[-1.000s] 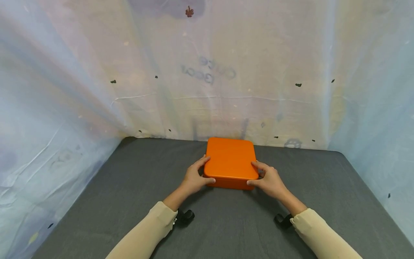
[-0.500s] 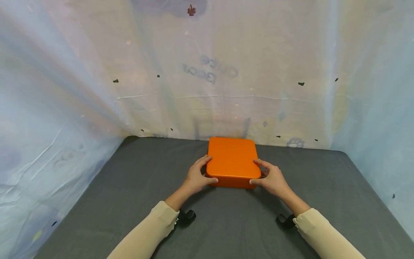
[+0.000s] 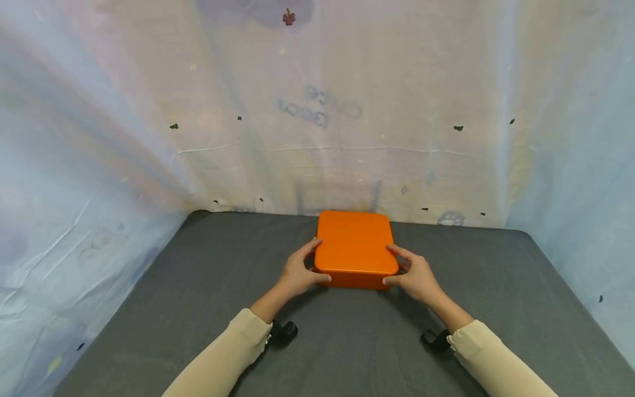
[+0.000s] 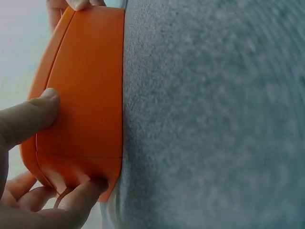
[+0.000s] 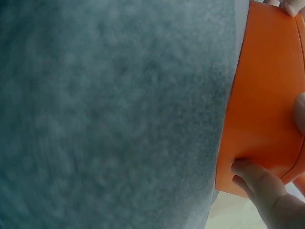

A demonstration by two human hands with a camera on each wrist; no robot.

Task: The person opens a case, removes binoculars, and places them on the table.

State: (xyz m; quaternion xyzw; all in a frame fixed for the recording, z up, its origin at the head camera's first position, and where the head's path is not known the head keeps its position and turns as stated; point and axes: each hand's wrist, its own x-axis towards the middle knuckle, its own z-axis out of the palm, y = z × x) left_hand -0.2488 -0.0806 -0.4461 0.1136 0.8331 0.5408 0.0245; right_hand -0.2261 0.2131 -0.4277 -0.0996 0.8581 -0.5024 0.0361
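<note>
An orange lidded box (image 3: 354,242) with rounded corners lies on the grey cloth-covered table (image 3: 238,259), near its back edge. A thin seam runs between lid and body in the left wrist view. My left hand (image 3: 296,273) grips the box's near left corner, its thumb (image 4: 35,117) on the front face and its fingers along the left side. At the near right corner my right hand (image 3: 418,279) holds the box in the same way, with fingers (image 5: 259,183) on the right side. Whatever is inside the box is hidden.
A pale, translucent printed curtain (image 3: 347,110) hangs behind the table, right beyond the box. More curtain closes in the left side (image 3: 74,182) and the right side (image 3: 580,182). Black straps (image 3: 284,334) hang at both wrists.
The head view shifts slightly and comes back. Both hands keep their places on the box, and the box stays put on the table.
</note>
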